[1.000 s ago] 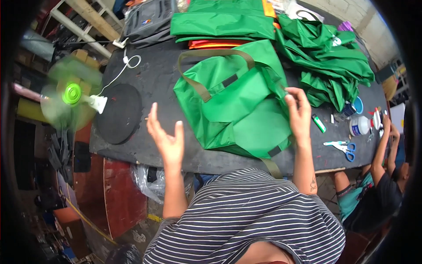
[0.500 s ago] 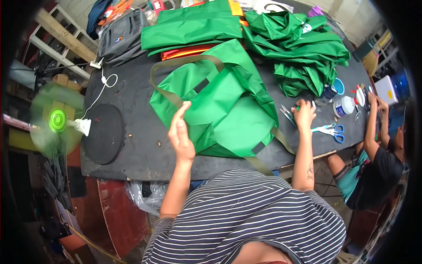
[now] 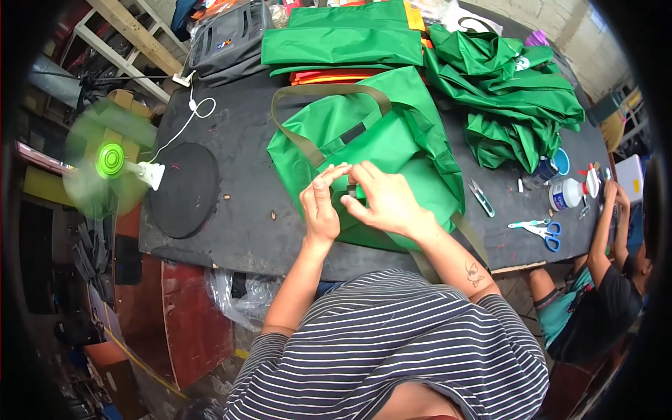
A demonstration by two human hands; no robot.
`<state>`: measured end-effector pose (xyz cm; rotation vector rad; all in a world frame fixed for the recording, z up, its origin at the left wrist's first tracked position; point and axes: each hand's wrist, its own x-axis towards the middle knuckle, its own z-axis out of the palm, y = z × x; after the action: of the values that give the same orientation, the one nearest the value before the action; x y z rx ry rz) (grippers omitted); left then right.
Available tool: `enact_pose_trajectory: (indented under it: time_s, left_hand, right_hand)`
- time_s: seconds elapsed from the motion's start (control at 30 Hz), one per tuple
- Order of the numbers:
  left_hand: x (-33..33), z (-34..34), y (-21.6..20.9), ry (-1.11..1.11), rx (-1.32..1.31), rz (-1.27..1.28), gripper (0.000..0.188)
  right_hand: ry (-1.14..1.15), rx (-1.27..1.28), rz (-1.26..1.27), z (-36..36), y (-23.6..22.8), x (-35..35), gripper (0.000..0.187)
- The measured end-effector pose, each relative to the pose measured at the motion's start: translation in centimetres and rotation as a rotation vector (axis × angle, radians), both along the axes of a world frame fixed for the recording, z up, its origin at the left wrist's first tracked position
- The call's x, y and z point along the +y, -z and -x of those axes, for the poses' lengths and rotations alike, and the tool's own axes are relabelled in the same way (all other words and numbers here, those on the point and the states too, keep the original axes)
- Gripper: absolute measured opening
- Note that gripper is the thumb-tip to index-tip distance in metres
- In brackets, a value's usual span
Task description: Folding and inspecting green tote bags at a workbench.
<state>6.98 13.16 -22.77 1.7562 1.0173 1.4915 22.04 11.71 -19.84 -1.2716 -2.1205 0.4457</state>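
Note:
A green fabric bag (image 3: pixel 402 157) with olive straps (image 3: pixel 329 92) and a dark strip (image 3: pixel 353 133) lies spread on the black table in front of me. Over its near left part, my left hand (image 3: pixel 322 210) is raised with fingers stretched and slightly cupped, holding nothing. Close against it, my right hand (image 3: pixel 386 199) curls around a small green lighter (image 3: pixel 359 191), most of it hidden by the fingers. The fingertips of both hands nearly meet. To the right of the bag lie thread snips (image 3: pixel 481 199) and blue-handled scissors (image 3: pixel 537 229).
Folded green fabric (image 3: pixel 343 45) and a crumpled green pile (image 3: pixel 500 91) cover the far side. A spray bottle (image 3: pixel 565 194) and a blue cup (image 3: pixel 560 162) stand at right, near a seated co-worker (image 3: pixel 595 308). A fan (image 3: pixel 110 160) spins beside a round black disc (image 3: pixel 183 189) at left.
My right hand has moved left from beside the snips, bringing the lighter to my left hand. My left hand stays raised over the bag. The whole view has shifted slightly.

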Motion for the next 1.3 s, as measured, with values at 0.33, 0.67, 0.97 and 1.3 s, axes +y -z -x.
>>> enact_pose_trajectory:
  time_s: [0.33, 0.67, 0.97, 1.3]
  left_hand:
    - [-0.2, 0.3, 0.0, -0.017, -0.004, -0.009, 0.060]
    - [-0.6, 0.4, -0.4, -0.025, -0.022, -0.023, 0.051]
    - [-4.3, -1.6, -4.1, 0.280, 0.849, -0.228, 0.036]
    - [-10.9, 5.0, -4.4, -0.098, 0.928, -0.112, 0.054]
  right_hand:
    - [0.105, -0.031, -0.079, 2.2, 0.9, -0.1, 0.036]
    - [0.086, 0.084, -0.026, 1.7, 0.7, -0.7, 0.031]
    - [0.549, 0.133, 0.020, -9.0, 1.2, -2.1, 0.049]
    - [0.473, 0.165, 0.030, -12.8, 4.6, -5.7, 0.049]
